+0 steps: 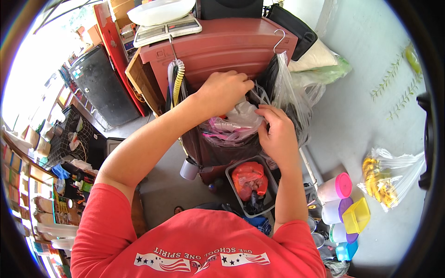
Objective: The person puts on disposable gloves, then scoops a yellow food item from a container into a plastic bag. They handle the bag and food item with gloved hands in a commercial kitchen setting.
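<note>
A dark plastic bag [229, 149] hangs wide at the front of a reddish-brown cabinet [222, 45], with crumpled clear and pink plastic bags [240, 121] inside it. My left hand [227, 88] reaches over the bag's back part, fingers curled near a thin clear plastic edge; whether it grips it cannot be told. At the bag's right side my right hand [276, 128] has its thumb and fingers around the edge of a clear plastic bag. Clear plastic bags [292, 93] hang from a metal hook [279, 40] just right of my hands.
A kitchen scale [167, 31] stands on the cabinet top. Below hangs a grey bin [231, 173] holding a red-orange plastic bag [250, 180]. Stacked plastic containers [335, 208] and bagged bananas [377, 184] are at right. A small black fridge [104, 83] stands at left.
</note>
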Demonstrator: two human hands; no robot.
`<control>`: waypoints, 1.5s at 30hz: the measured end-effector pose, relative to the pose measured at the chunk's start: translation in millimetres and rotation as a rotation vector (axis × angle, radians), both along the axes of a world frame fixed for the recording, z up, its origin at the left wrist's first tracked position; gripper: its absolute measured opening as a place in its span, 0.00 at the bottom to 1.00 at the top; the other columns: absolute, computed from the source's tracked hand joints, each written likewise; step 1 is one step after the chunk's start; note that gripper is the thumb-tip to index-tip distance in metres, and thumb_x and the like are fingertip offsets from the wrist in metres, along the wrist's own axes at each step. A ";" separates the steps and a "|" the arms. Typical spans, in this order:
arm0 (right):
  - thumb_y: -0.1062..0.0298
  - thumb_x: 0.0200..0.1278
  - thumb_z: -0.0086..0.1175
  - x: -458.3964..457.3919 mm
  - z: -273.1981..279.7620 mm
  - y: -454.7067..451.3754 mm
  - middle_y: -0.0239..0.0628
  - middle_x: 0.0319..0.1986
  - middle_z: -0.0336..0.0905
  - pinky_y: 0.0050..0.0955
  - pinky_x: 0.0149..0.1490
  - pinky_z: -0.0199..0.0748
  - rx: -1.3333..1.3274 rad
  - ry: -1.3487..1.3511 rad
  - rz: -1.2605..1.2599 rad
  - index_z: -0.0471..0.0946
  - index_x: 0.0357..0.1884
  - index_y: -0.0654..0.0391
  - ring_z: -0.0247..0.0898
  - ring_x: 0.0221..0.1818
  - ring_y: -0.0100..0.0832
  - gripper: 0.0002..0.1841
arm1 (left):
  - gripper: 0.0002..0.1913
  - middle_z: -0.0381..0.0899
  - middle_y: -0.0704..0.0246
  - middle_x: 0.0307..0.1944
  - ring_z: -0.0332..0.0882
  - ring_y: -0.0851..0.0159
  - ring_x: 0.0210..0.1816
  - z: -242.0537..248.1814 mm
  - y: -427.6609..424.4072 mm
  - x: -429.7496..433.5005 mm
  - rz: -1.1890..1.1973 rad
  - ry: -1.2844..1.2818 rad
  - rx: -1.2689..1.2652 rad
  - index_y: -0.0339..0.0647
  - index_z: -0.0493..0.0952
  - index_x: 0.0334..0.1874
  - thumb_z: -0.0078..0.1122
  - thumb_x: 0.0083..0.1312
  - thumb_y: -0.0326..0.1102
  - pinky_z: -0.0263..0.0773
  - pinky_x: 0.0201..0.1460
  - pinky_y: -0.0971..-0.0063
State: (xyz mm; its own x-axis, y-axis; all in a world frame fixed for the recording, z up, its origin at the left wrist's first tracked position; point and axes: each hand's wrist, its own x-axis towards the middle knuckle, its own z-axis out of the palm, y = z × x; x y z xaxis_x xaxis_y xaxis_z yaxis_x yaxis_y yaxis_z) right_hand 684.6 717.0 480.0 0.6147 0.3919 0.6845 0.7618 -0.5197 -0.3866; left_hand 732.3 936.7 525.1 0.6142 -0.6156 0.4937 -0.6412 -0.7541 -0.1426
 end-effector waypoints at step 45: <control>0.65 0.60 0.62 72.7 5.8 23.8 0.49 0.31 0.87 0.52 0.42 0.82 -0.531 -0.116 -0.167 0.87 0.37 0.52 0.86 0.37 0.53 0.07 | 0.09 0.86 0.58 0.28 0.84 0.45 0.36 15.5 15.9 -62.1 -0.001 0.533 0.282 0.42 0.87 0.29 0.63 0.57 0.39 0.80 0.40 0.53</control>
State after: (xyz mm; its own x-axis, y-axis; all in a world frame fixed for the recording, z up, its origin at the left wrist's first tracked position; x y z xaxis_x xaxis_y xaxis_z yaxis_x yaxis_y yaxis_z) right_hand 757.3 740.8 485.8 0.6304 0.6047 0.4868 0.6743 -0.7373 0.0427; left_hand 670.2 952.6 540.6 0.7316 -0.6786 -0.0651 -0.6798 -0.7334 0.0042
